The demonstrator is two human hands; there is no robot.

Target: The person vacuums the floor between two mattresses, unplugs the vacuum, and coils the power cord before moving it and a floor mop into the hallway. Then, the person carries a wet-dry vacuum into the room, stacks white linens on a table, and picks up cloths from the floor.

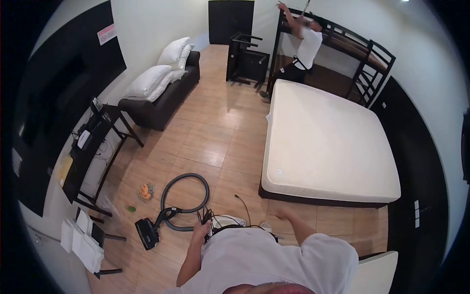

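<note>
My left hand [202, 228] is closed around a bundle of black cable [208, 215] in front of my body. From the bundle the cable runs right, and its plug end [237, 197] shows above the floor. My right hand [284, 213] reaches forward on the right, below the mattress edge; its fingers are blurred. A grey vacuum hose [208, 191] lies looped on the floor, joined to a black floor head [147, 233] left of my left hand. A white rounded object [230, 221] is partly hidden behind the cable.
A bare mattress [333, 142] fills the right side. Another person [307, 46] stands at a bunk bed [338, 39] with an arm raised. A sofa [164, 100] with pillows, a narrow desk [93, 152] and a chair with white towels [85, 242] line the left.
</note>
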